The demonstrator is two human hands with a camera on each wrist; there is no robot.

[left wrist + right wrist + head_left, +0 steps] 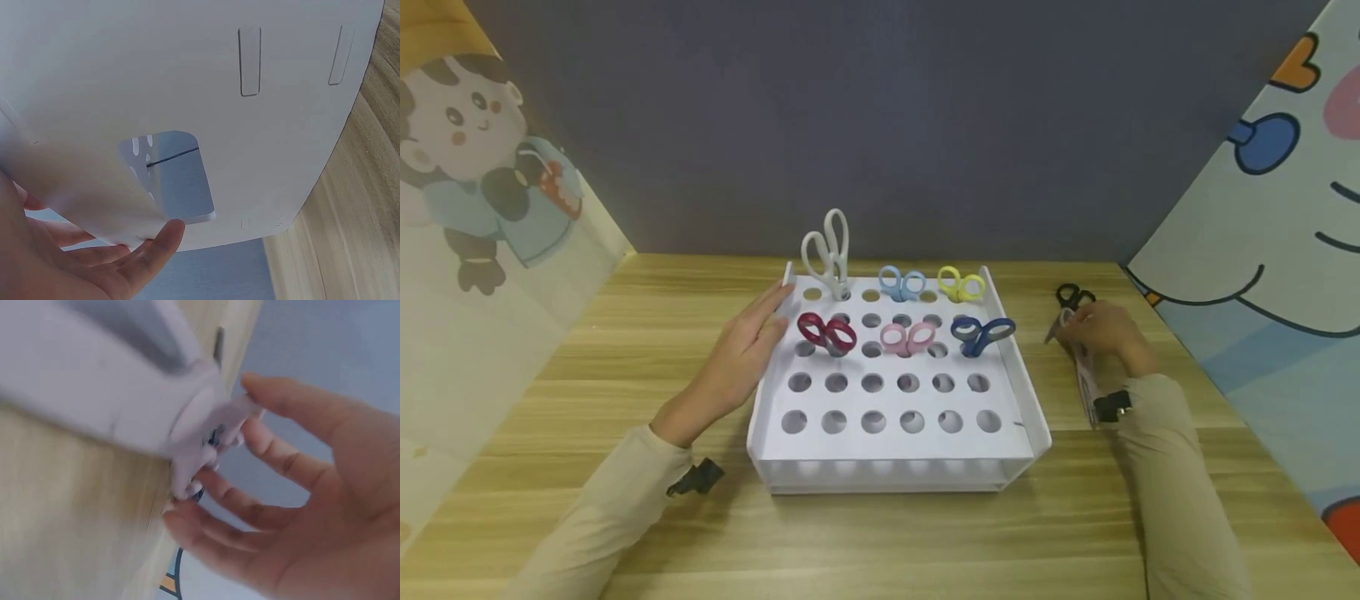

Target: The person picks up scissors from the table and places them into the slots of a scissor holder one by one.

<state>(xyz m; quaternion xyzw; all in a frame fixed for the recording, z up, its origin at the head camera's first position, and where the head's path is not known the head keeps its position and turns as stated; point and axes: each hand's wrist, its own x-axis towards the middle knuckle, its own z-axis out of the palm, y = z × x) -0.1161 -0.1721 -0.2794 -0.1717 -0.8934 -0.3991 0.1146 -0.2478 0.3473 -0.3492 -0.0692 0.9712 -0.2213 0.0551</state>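
Observation:
My left hand (730, 367) rests against the left side of a white rack (891, 446) with rows of round holes. In the left wrist view, its thumb (156, 250) lies by a cutout in the side panel (275, 150). Over on the right, my right hand (1105, 332) pinches a pair of pale scissors (1085, 379) by the handle end. The right wrist view shows the pale scissors (144, 394) large and blurred, with my fingertips (181, 519) at their handles. Just beyond that hand, black-handled scissors (1075, 293) lie on the table.
Upright in the rack stand white scissors (831, 254), light blue scissors (901, 283), yellow scissors (960, 285), dark red scissors (826, 333), pink scissors (907, 337) and navy scissors (982, 333). A grey wall (880, 125) rises behind the wooden table (647, 333); cartoon panels flank it.

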